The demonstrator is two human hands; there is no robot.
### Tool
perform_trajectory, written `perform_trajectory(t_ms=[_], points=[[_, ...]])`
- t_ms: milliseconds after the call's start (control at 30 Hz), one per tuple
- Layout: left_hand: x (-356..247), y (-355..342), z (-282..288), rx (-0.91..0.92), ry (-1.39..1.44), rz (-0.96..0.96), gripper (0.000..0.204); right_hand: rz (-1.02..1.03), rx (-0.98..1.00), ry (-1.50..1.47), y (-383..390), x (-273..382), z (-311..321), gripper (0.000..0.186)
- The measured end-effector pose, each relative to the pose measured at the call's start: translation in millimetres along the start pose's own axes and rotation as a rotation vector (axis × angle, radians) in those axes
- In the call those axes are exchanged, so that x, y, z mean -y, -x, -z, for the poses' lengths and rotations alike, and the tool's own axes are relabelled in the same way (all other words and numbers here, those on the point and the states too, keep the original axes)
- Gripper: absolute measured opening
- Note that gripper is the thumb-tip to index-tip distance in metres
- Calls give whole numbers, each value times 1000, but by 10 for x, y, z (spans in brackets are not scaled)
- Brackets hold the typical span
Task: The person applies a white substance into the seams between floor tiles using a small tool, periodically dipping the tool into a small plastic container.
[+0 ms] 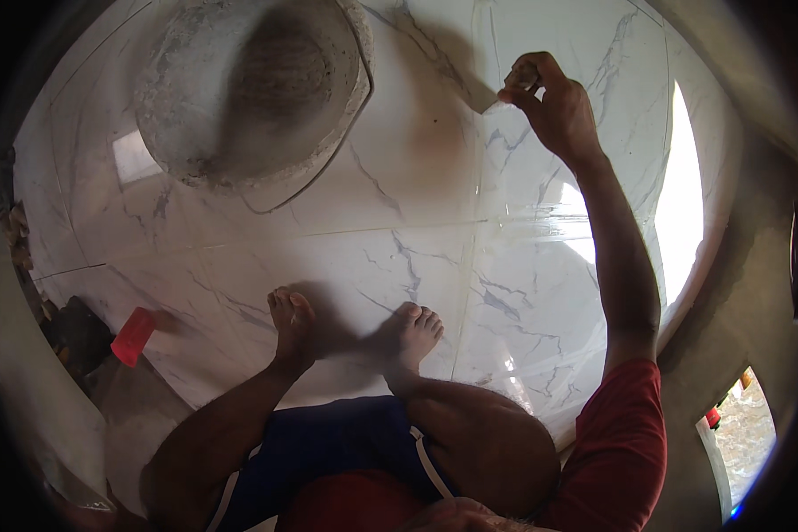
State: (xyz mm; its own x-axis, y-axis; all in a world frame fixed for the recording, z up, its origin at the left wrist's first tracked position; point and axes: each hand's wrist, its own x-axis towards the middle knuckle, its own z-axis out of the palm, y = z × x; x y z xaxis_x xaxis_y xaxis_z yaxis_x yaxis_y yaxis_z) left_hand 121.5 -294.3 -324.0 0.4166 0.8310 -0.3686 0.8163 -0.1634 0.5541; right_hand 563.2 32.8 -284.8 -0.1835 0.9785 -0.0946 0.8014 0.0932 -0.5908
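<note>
My right hand [554, 111] is stretched out ahead and to the right, low over the white marbled floor tiles [417, 293]. Its fingers are closed round a small, thin flat blade [483, 100], like a scraper, whose corner points down to the joint between two tiles. Most of the blade's grip is hidden by the fingers. My left hand does not show. A big round bucket [257, 97], grey and crusted inside, with a wire handle, stands on the tiles at the far left, apart from my hand.
My bare feet [421, 332] are on the tiles, knees bent apart. A red plastic cup-like piece [133, 337] lies at the left beside a dark bundle [78, 337]. A grey wall [736, 257] runs along the right, with a bright opening [745, 439] low down. Wet-looking streaks [541, 222] shine near the joint.
</note>
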Motion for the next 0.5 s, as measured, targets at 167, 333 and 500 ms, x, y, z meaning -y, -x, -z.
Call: perform_trajectory(t_ms=[167,333,500], points=[[-95,-125,68,-130,-62,-3,80,-141,-124,-37,-920,-60,113,30],[-112,-191,129,-93,22,76,77,-79,-49,-234,-1714,-264,215,22],[-142,-187,208,-79,-39,18,73,-5,-4,-358,-2226,-268,203,18]])
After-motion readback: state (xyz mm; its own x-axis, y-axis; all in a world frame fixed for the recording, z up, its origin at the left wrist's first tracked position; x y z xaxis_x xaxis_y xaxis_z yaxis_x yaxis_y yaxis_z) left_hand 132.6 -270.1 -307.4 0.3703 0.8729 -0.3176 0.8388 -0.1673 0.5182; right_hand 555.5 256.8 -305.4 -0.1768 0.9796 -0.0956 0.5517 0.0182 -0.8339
